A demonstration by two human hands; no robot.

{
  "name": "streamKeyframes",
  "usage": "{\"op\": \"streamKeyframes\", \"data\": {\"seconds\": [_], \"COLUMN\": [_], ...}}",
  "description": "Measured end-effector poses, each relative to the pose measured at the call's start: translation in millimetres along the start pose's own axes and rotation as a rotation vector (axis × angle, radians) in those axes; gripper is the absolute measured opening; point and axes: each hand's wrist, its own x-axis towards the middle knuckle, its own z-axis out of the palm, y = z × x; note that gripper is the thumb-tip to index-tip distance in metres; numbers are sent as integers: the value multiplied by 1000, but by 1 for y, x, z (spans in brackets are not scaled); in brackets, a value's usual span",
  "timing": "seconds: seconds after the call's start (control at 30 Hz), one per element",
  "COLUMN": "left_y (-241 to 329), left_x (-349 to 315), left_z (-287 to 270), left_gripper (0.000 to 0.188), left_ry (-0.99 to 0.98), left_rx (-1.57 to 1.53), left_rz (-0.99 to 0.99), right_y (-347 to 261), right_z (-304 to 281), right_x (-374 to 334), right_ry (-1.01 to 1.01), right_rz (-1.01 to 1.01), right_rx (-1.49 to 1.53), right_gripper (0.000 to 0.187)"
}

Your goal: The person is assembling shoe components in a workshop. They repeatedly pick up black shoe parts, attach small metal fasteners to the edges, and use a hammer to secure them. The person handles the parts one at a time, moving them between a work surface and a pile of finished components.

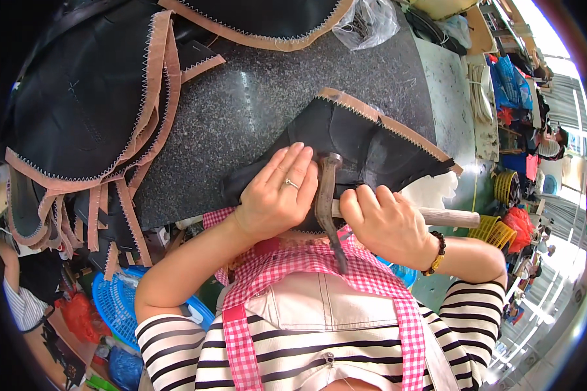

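A black leather-like piece [392, 151] with a tan, zigzag-stitched border lies on the dark speckled table [267, 91] in front of me. My left hand [277, 192], a ring on one finger, rests flat on the piece with its fingers stretched out together. Wrapped round the wooden handle of a hammer [328, 192] is my right hand [391, 221], with a beaded bracelet at the wrist. The hammer's long, curved metal head stands beside my left fingertips, its round face close to the piece. Whether that face touches the leather I cannot tell.
Large black pieces [78, 98] with tan stitched edges are heaped at the left, some hanging over the table edge. A clear plastic bag [366, 25] sits at the far side. Below the table at the left is a blue basket [114, 300]. Yellow baskets [492, 231] stand at the right.
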Motion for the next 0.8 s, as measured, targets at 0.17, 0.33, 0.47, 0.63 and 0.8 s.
{"op": "streamKeyframes", "data": {"seconds": [0.17,0.33,0.47,0.63,0.8], "left_y": [2,2,1,15,11], "left_x": [-2,-3,-2,-3,-11], "left_z": [-1,2,5,-16,-13], "left_gripper": [26,25,27,32,35], "left_ry": [-11,4,21,-114,-126], "left_rx": [-20,-30,-28,129,192], "left_rz": [-19,-6,-5,-47,-7], "right_y": [-16,-9,3,45,58], "right_z": [6,-3,-1,15,18], "right_x": [2,2,-2,0,7], "right_ry": [-73,-159,-75,11,-70], "right_rz": [53,364,557,442,239], "right_rx": [-155,409,863,1138,958], "right_gripper": [23,23,22,30,23]}}
